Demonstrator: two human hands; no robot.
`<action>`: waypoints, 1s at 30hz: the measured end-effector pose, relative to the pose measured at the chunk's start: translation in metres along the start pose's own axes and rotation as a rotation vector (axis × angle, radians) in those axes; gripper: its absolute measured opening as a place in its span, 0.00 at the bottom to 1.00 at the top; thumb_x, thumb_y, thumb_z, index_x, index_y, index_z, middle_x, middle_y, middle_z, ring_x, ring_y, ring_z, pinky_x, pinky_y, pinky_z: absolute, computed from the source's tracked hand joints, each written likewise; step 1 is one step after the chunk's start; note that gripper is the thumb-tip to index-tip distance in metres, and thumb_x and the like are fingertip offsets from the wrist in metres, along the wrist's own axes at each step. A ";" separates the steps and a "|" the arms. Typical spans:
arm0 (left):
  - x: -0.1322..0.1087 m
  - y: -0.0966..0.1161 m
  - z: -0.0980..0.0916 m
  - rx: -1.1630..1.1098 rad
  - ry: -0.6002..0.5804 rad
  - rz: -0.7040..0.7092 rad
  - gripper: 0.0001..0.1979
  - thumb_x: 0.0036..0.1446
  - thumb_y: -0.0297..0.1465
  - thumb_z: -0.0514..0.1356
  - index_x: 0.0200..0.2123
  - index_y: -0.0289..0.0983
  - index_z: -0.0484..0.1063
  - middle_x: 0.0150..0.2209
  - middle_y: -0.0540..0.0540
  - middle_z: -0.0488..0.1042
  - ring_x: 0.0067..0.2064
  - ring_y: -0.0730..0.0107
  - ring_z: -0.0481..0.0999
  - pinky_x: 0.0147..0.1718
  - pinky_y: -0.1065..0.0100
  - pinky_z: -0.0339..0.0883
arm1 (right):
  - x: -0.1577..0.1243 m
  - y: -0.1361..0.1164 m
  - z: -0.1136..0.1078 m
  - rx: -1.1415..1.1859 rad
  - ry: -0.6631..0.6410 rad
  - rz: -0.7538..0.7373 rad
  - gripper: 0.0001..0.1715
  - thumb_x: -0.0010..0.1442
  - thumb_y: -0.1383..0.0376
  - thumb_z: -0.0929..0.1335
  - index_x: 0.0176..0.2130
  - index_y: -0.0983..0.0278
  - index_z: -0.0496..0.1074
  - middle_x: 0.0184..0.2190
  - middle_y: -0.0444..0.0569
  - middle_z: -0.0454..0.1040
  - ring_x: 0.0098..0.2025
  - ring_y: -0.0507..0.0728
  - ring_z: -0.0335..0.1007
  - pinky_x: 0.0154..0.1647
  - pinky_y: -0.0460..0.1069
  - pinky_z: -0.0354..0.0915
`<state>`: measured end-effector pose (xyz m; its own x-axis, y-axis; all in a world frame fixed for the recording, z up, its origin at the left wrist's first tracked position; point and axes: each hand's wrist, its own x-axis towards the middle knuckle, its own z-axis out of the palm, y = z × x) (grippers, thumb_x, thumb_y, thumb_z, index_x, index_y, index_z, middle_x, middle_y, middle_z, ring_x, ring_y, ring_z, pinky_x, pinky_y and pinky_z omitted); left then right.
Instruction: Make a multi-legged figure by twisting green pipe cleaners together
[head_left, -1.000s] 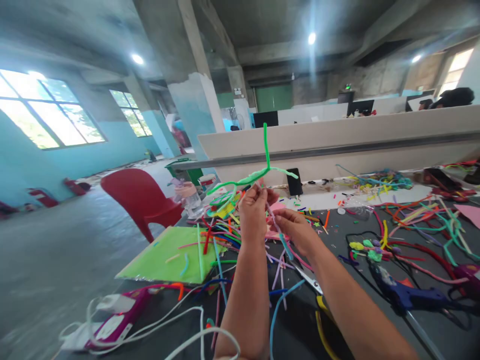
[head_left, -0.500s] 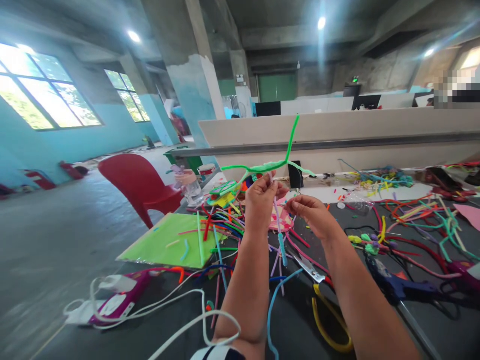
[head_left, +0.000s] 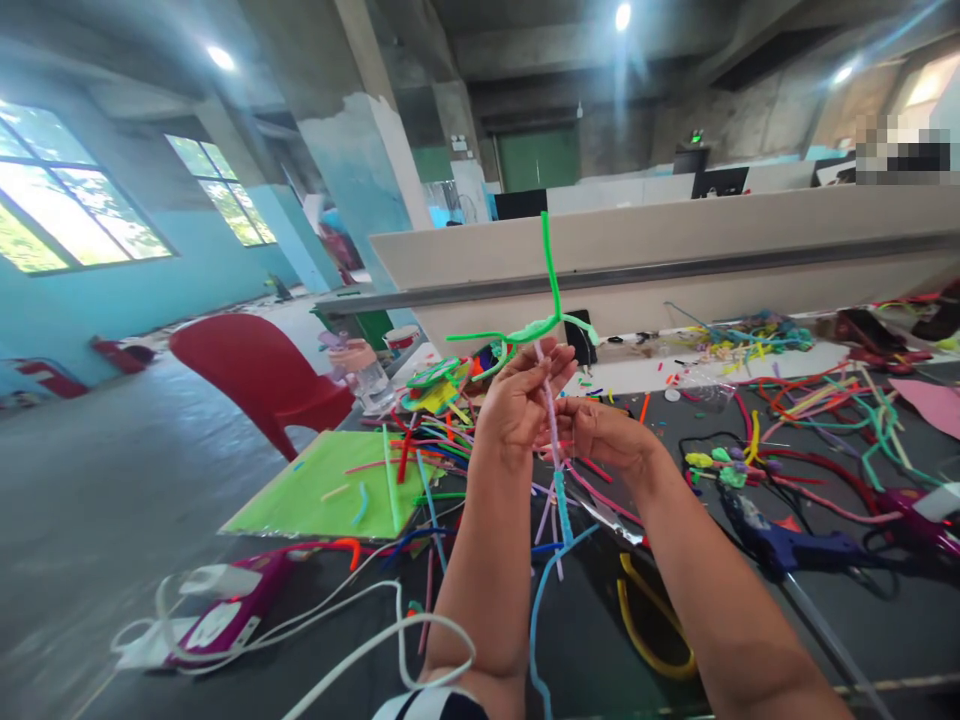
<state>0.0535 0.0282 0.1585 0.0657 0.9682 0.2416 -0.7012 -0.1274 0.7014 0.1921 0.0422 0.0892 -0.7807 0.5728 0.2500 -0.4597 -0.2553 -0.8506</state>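
My left hand (head_left: 521, 400) grips the upper part of a lilac pipe cleaner (head_left: 553, 425), which hangs down as a stem and has a light-blue wrapped lower part (head_left: 562, 505). Bent green pipe cleaners (head_left: 536, 330) spread out above that hand, one long piece pointing upward. My right hand (head_left: 600, 432) is closed at the stem just below the left one, its fingertips partly behind the lilac piece. Under the hands lie scissors (head_left: 604, 520) with yellow handles, partly hidden by the right forearm, and a loose blue pipe cleaner (head_left: 536, 620).
Many loose pipe cleaners lie around a green sheet pack (head_left: 307, 490) on the dark table. A purple power strip (head_left: 225, 610) with white cables is at the left, a blue glue gun (head_left: 795, 545) at the right. Behind stand a plastic bottle (head_left: 364, 375), a red chair (head_left: 255, 370) and a partition (head_left: 637, 235).
My right hand has moved left and now meets the stem. The green top has turned, its long piece now leaning left instead of right. The view has shifted slightly.
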 end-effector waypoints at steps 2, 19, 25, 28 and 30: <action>0.000 0.001 0.000 -0.017 0.013 0.004 0.11 0.53 0.14 0.55 0.36 0.29 0.75 0.34 0.41 0.78 0.41 0.66 0.79 0.53 0.58 0.67 | -0.001 -0.001 0.002 -0.011 0.010 -0.011 0.26 0.47 0.55 0.75 0.42 0.65 0.68 0.43 0.53 0.74 0.44 0.59 0.74 0.47 0.57 0.68; 0.008 -0.010 -0.004 -0.043 0.048 -0.019 0.10 0.52 0.14 0.56 0.34 0.29 0.74 0.33 0.41 0.78 0.47 0.61 0.78 0.55 0.56 0.65 | -0.003 0.000 -0.010 0.010 0.015 -0.002 0.31 0.48 0.56 0.76 0.47 0.63 0.65 0.43 0.54 0.75 0.45 0.60 0.75 0.51 0.62 0.66; 0.005 -0.011 -0.003 -0.026 0.022 -0.014 0.08 0.51 0.16 0.59 0.34 0.29 0.74 0.34 0.41 0.78 0.46 0.61 0.78 0.55 0.57 0.66 | -0.005 -0.002 -0.009 0.005 0.030 -0.002 0.31 0.47 0.57 0.76 0.47 0.62 0.66 0.41 0.51 0.76 0.43 0.59 0.75 0.50 0.62 0.66; 0.004 -0.013 -0.001 -0.014 0.015 -0.003 0.08 0.50 0.16 0.59 0.34 0.29 0.75 0.35 0.41 0.78 0.44 0.63 0.79 0.54 0.58 0.66 | -0.005 0.000 -0.010 0.012 0.025 -0.016 0.29 0.48 0.59 0.76 0.47 0.61 0.65 0.40 0.50 0.76 0.42 0.58 0.75 0.47 0.60 0.68; 0.003 -0.015 0.001 -0.006 0.010 -0.004 0.09 0.50 0.16 0.60 0.34 0.29 0.75 0.35 0.41 0.78 0.43 0.64 0.79 0.54 0.59 0.66 | -0.005 0.002 -0.013 0.010 0.018 -0.021 0.29 0.48 0.59 0.76 0.47 0.61 0.65 0.41 0.49 0.75 0.41 0.58 0.76 0.45 0.59 0.69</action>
<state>0.0651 0.0330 0.1493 0.0610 0.9708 0.2319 -0.7051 -0.1226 0.6984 0.2005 0.0487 0.0806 -0.7630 0.5923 0.2588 -0.4799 -0.2509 -0.8407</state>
